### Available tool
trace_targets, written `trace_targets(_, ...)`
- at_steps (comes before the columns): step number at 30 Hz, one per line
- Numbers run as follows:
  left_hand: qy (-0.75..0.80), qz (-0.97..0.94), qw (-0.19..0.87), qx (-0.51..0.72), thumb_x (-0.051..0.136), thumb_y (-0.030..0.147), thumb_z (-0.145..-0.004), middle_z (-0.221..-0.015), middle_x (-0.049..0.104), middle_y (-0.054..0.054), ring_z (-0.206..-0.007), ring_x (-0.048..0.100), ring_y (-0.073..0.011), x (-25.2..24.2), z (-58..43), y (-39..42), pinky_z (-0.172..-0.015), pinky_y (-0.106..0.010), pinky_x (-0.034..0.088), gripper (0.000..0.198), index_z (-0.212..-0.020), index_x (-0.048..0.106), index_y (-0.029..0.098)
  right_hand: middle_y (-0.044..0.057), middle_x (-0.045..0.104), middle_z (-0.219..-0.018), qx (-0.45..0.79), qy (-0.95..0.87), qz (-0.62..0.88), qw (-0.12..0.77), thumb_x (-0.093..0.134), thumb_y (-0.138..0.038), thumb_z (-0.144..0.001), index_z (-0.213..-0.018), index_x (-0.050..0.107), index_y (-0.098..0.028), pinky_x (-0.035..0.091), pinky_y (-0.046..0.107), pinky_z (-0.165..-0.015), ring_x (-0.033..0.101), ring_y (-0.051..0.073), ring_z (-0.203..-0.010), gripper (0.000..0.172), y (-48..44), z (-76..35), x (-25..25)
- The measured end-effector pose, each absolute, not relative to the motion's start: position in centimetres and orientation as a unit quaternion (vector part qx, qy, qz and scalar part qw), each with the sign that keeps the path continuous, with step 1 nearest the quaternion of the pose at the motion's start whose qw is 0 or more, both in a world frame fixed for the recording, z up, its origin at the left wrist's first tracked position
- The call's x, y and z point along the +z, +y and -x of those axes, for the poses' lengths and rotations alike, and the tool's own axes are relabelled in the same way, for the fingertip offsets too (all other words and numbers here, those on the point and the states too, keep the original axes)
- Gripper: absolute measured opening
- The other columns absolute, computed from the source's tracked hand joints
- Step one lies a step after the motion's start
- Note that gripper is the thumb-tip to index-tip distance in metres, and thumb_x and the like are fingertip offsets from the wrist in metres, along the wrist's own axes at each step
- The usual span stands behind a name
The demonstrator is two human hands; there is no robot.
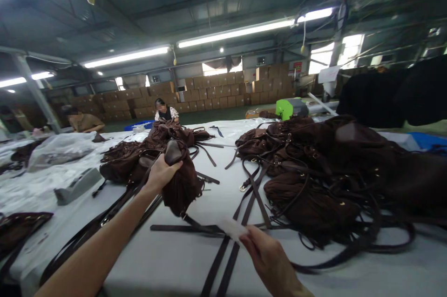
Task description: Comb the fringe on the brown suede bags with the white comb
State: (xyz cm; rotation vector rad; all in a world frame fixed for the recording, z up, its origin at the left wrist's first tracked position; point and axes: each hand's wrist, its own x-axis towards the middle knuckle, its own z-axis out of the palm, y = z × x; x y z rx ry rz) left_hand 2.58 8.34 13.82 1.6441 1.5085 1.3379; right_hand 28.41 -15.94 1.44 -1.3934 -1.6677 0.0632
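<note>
My left hand (pixel 162 172) grips a dark brown fringed bag (pixel 183 187) near its smooth end and holds it up off the table, tilted. From the bag's lower end a dark strap (pixel 200 226) runs toward my right hand (pixel 265 253). Between the right thumb and fingers is a thin whitish piece (pixel 232 228), blurred, which looks like plastic or tissue; it overlaps the strap. Under it, long dark straps (pixel 225 259) lie crossed on the white table (pixel 167 259). Whether the right fingers also touch the strap I cannot tell.
Piled brown bags (pixel 314 204) with loose straps and buckles cover the right side. Another heap of bags (pixel 122 164) lies left of centre. Clear plastic (pixel 63 150) and a grey holder (pixel 77 186) are on the left. Two people sit across the table; stacked cartons (pixel 216 92) line the back.
</note>
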Motion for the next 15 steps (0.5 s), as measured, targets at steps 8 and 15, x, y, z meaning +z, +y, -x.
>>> trace_targets(8, 0.497, -0.609, 0.478, 0.391, 0.087, 0.033, -0.052, -0.065, 0.07, -0.005, -0.058, 0.064, -0.0212, 14.8, -7.2, 5.0, -0.057, -0.03, 0.049, 0.035, -0.076, 0.069, 0.014, 0.006, 0.063, -0.088, -0.001, -0.715, 0.527, 0.459, 0.027, -0.027, -0.104, -0.098, 0.052, -0.018, 0.046, 0.027, -0.068, 0.06, 0.016, -0.075, 0.028, -6.4, -20.5, 7.7)
trace_targets(15, 0.488, -0.491, 0.552, 0.464, 0.09, 0.024, -0.048, -0.061, 0.069, -0.006, -0.054, 0.066, -0.0227, 14.0, -4.4, 7.1, -0.053, -0.032, 0.053, 0.041, -0.08, 0.067, 0.011, -0.004, 0.065, -0.075, -0.02, -0.861, 0.442, 0.252, 0.058, -0.007, -0.077, -0.086, 0.055, -0.024, 0.023, 0.029, -0.041, 0.057, 0.015, -0.051, 0.02, -11.8, -20.6, 3.1)
